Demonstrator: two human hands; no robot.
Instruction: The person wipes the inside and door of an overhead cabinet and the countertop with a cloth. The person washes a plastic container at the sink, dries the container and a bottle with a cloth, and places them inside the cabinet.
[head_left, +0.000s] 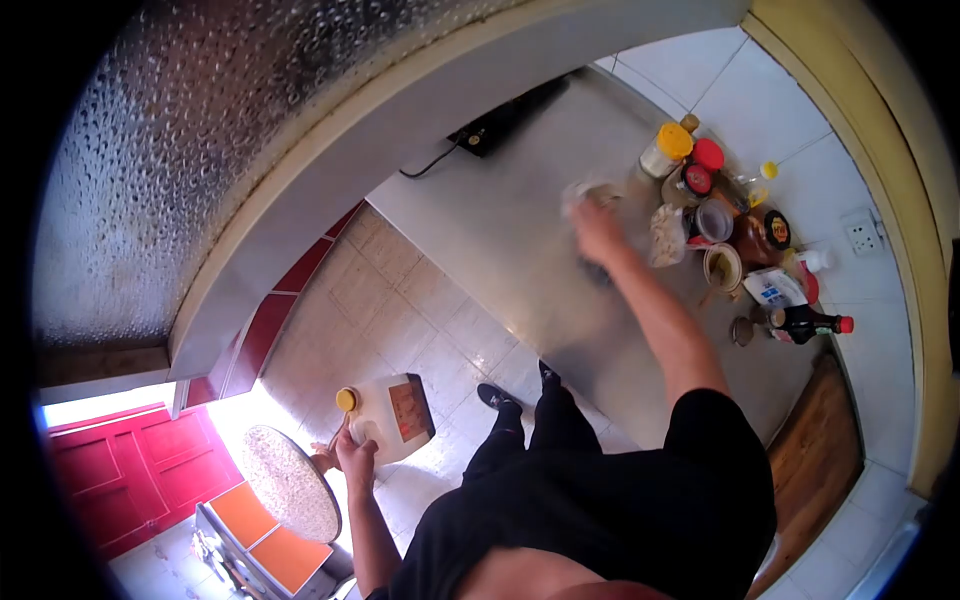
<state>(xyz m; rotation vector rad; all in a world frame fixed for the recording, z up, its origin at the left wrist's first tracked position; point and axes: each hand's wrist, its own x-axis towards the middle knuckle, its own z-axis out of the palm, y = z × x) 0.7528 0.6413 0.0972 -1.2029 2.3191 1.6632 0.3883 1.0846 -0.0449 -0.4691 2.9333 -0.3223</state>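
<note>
My left hand (355,458) is closed round the handle of a clear plastic jug (390,415) with a yellow cap and an orange label. The jug hangs above the tiled floor. My right hand (598,230), smeared by motion, presses a pale cloth (590,190) onto the grey countertop (500,230). Right of that hand stand several jars, the nearest being a yellow-lidded jar (664,152). A bag of pale pieces (667,235) lies close to my right forearm.
A dark bottle with a red cap (808,325) stands by the wall socket (860,237). A wooden board (815,460) rests at the counter's near end. A black device (510,118) with a cord sits at the far edge. A round speckled tabletop (290,483) is at lower left.
</note>
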